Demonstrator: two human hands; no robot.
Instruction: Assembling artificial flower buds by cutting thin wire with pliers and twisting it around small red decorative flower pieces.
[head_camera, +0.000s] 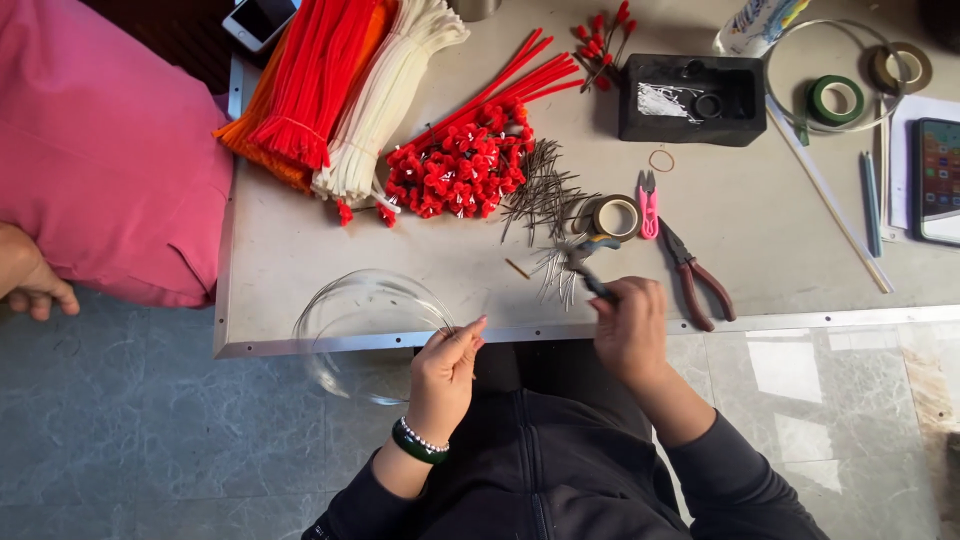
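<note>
At the tabletop (300, 250) edge, both hands work thin wire.
Left hand (445, 370) pinches a clear wire loop (345, 330), springy and light, best held at its rim. Right hand (630, 330) clenches pliers (590, 275) by the handles. Just beyond that grip lie stiff pins (545, 195), tape (615, 215), red pliers (695, 280); farther, soft red pipe cleaners (315, 70).

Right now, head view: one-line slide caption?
Left hand pinches a thin wire hoop; right hand grips pliers over the table.

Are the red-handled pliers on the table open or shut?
Open: the red-handled pliers lie untouched with their handles splayed apart beside the right hand.
</note>
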